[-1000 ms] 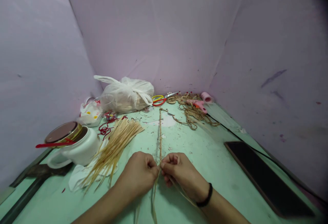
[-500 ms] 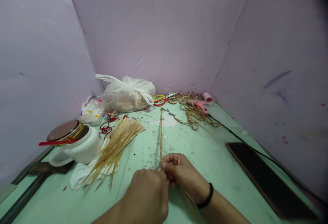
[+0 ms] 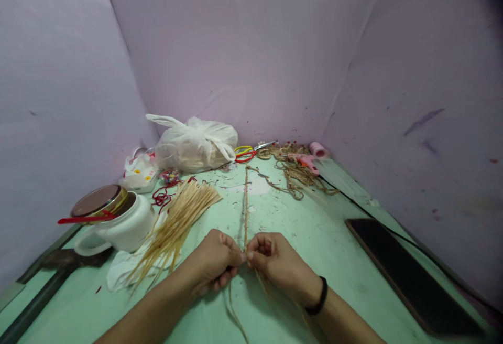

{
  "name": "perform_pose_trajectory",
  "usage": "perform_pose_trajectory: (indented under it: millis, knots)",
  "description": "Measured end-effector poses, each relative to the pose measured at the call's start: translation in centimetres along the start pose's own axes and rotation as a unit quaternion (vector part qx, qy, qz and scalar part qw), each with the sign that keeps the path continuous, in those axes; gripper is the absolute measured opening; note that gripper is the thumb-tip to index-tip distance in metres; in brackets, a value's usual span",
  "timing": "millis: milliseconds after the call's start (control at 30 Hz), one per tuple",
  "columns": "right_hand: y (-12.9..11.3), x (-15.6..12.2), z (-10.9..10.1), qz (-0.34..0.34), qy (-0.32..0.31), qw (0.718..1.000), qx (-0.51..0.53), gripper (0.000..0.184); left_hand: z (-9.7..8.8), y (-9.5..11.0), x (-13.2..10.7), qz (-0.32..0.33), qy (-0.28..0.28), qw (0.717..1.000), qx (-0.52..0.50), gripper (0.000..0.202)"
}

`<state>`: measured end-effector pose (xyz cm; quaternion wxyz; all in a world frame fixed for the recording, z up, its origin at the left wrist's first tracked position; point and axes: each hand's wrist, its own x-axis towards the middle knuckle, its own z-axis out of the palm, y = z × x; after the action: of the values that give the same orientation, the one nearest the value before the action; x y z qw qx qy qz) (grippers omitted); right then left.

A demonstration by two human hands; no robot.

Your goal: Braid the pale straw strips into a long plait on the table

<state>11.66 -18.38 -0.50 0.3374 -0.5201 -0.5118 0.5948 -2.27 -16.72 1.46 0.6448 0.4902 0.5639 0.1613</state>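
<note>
Head view: gripping near end of cord (image 3: 246, 205) btwn thumb & fingers of L hand (image 3: 216, 260), likewise w/ R hand (image 3: 281, 262), tips abt touching. Laid straight away from grip, over table (image 3: 326, 239), toward twine (image 3: 298, 176); can't tell if fixed at far end. If not, could get dragged nearer or skewed by a hard pull. Note loose strand (image 3: 232, 310) hanging below L hand, blurrier by R hand: prob. could slip or unwind if pinched too lightly, or tangle if crossed wrong. Watch strips (image 3: 183, 221) near L hand: could get snagged or scattered by a wide sweep.
</note>
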Motion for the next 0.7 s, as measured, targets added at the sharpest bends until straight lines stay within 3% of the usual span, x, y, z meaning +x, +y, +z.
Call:
perform_pose_trajectory:
  millis: [267, 533, 700]
  knots:
    - [-0.1, -0.3, -0.6, -0.058, 0.032, 0.989, -0.132, 0.009, 0.3, 0.0, 0.0, 0.057, 0.046, 0.997, 0.027, 0.006]
    - [-0.8, -1.4, -0.1, 0.077, -0.041, 0.996, -0.033, 0.008, 0.8, -0.5, 0.4, 0.053, 0.086, 0.995, 0.024, 0.008]
    - [-0.6, -1.6, 0.5, 0.005, -0.020, 0.992, -0.121, 0.011, 1.0, -0.2, -0.1, 0.001, 0.072, 0.996, -0.055, 0.007]
